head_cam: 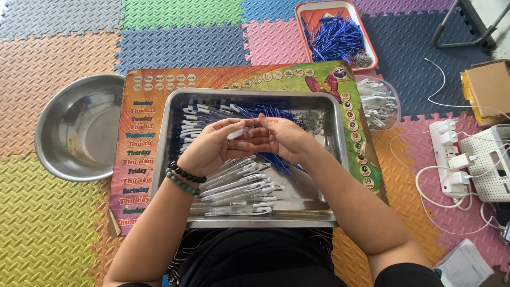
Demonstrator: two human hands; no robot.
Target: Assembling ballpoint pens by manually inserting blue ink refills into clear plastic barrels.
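My left hand [212, 146] and my right hand [284, 137] meet over a steel tray [172, 114] and together hold a clear pen barrel [239, 133] between the fingertips. Two bead bracelets, black and green, circle my left wrist. Under the hands lie clear pens with blue and white clips [236, 188], blue refills [265, 112] and a small heap of springs [311, 121]. More pen parts with white clips [192, 121] line the tray's far left.
The tray rests on a colourful printed board [139, 138] on foam floor mats. An empty steel bowl [79, 127] sits left. A red tray of blue refills [337, 37] and a clear tub of pen parts [378, 102] lie beyond. Power strip [451, 159], cables and a cardboard box [489, 90] at right.
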